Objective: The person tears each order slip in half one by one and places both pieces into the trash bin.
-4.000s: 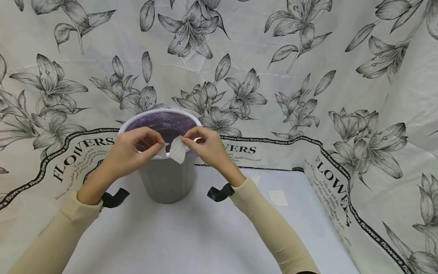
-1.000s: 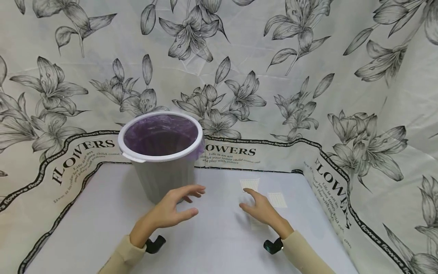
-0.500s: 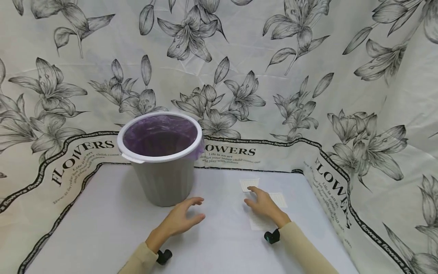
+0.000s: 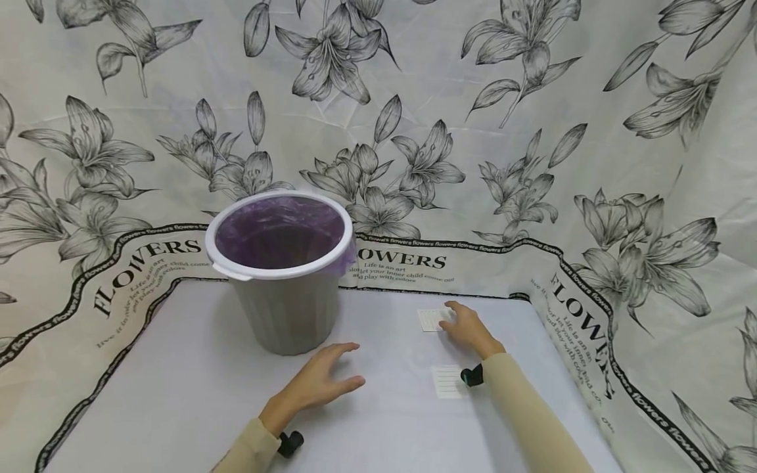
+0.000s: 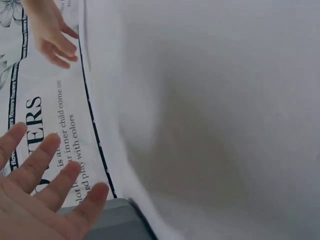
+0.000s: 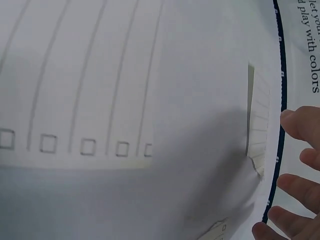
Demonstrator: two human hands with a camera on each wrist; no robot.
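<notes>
My right hand (image 4: 467, 326) hovers at the right edge of a small lined paper sheet (image 4: 432, 320) near the table's back, fingers spread and holding nothing. In the right wrist view its fingers (image 6: 295, 187) lie beyond that sheet (image 6: 259, 120). A second lined sheet (image 4: 451, 383) lies nearer the front, partly under the wrist camera's outline; up close a sheet with small printed boxes (image 6: 75, 90) shows. A corner of another paper (image 6: 217, 231) appears at the lower edge there. My left hand (image 4: 313, 381), relaxed with thumb and fingers apart, is in front of the grey bin (image 4: 286, 315), holding nothing.
The bin has a white rim (image 4: 278, 271) and a purple bag liner (image 4: 280, 230), and stands at the back left of the white table (image 4: 177, 407). Flower-printed cloth (image 4: 355, 131) hangs behind and along the right side.
Four seconds ago both hands held paper pieces over the bin; they are now empty and apart. In the last half second the right hand moved back and right, uncovering the front sheet.
</notes>
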